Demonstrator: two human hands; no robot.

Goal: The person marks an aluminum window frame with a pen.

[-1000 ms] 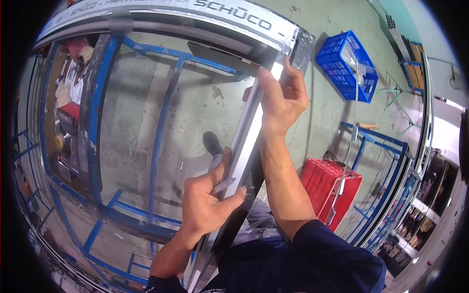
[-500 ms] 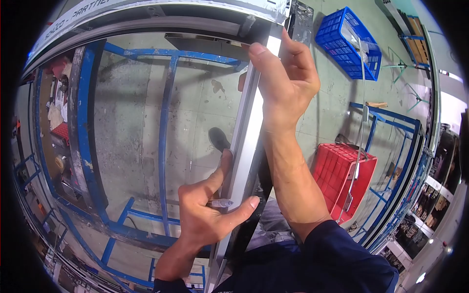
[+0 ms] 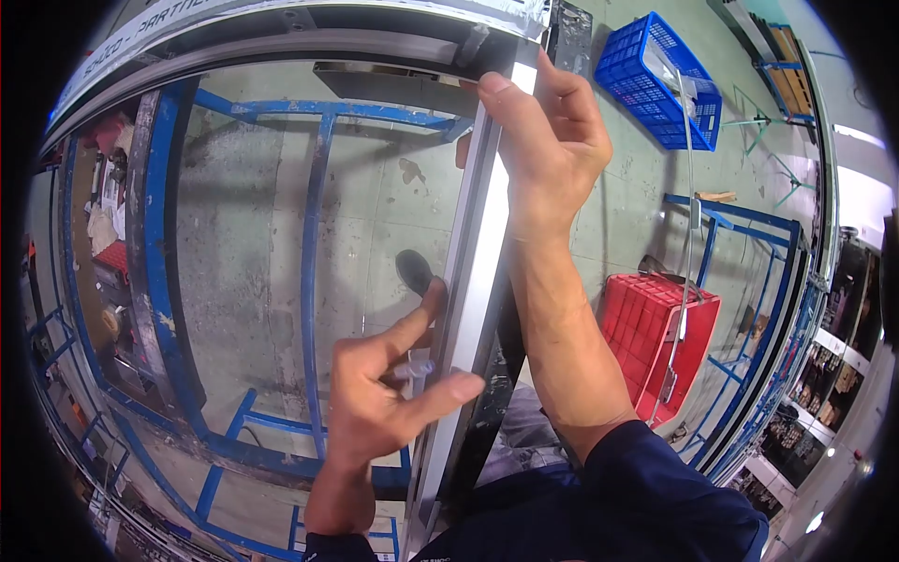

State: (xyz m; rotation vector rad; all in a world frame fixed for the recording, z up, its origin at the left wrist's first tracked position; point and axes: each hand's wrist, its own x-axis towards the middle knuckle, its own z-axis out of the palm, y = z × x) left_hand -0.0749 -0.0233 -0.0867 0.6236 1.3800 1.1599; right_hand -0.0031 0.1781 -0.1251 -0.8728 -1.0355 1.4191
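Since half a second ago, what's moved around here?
The left hand moved slightly left, taking the small clear piece in its grip back a little from the silver bar. Nothing looks newly grabbed or let go. The right hand stayed at the bar's far end; the blue crate and red crate stayed put.

Smooth, shiny metal strip point(image 3: 478, 272); scuffed, painted blue frame point(image 3: 167, 234); plastic red crate point(image 3: 637, 323); matt cloth sleeve point(image 3: 665, 487).

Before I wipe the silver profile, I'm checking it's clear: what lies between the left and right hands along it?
In the head view, only a bare stretch of the silver profile runs between the left hand and the right hand.
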